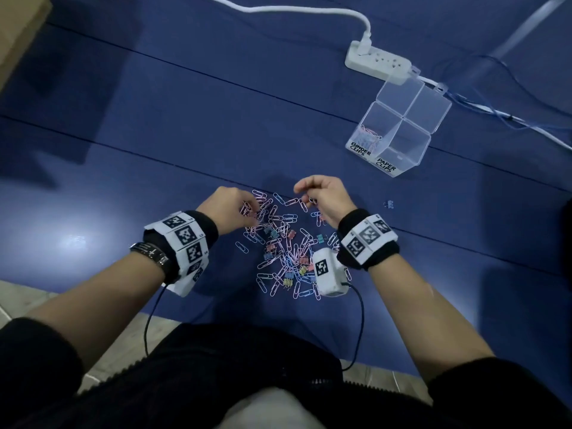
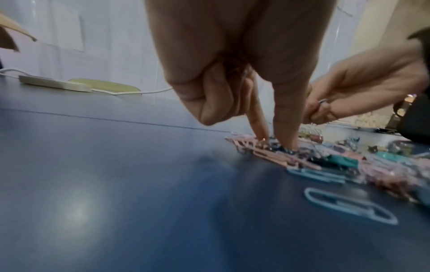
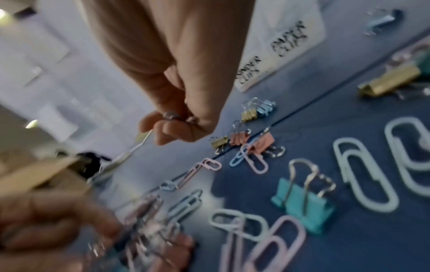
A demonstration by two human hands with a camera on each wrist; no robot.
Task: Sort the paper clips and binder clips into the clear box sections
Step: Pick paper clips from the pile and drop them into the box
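Note:
A pile of pink, blue and white paper clips mixed with small coloured binder clips (image 1: 284, 252) lies on the blue table. My left hand (image 1: 247, 212) is at the pile's upper left; its thumb and forefinger (image 2: 274, 141) pinch pink paper clips (image 2: 246, 143) against the table, and the other fingers are curled. My right hand (image 1: 305, 193) hovers over the pile's top right with its fingers curled round a small silvery piece (image 3: 171, 116), apparently a clip. The clear four-section box (image 1: 387, 165), labelled BINDER CLIPS and PAPER CLIPS, stands at the right with several clips in its left front section (image 1: 368, 137).
One blue binder clip (image 1: 388, 204) lies alone right of my right hand. A white power strip (image 1: 379, 61) with its cable sits behind the box, and thin wires run off to the right. A cardboard box (image 1: 18, 32) stands at the far left corner.

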